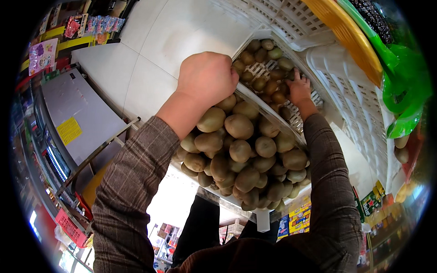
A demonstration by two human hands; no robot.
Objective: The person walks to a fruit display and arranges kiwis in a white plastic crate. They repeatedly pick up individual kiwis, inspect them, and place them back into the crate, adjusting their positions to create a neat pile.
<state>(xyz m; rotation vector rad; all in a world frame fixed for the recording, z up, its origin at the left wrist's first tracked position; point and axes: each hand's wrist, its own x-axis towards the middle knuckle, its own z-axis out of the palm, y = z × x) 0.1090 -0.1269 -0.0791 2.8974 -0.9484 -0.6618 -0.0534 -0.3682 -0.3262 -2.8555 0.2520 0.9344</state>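
Brown kiwifruit (239, 126) are heaped in the near container, directly before my body. Beyond its pale rim (263, 107) lies a white slatted plastic crate (315, 99) with a looser layer of kiwifruit (271, 87) on its bottom. My left hand (206, 76) is a fist at the left end of the rim between the two, its fingers curled over the edge; the palm side is hidden. Inside the far crate, my right hand (301, 88) rests by its right wall. Its fingers are spread and touch kiwifruit, with none plainly gripped.
Tall white plastic baskets (348, 88) stand on the right, with a yellow basket rim (355, 34) and a green plastic bag (403, 85) above. A grey chest-like unit (82, 109) and packaged goods (76, 27) are at left. Pale floor tiles (153, 61) lie beyond.
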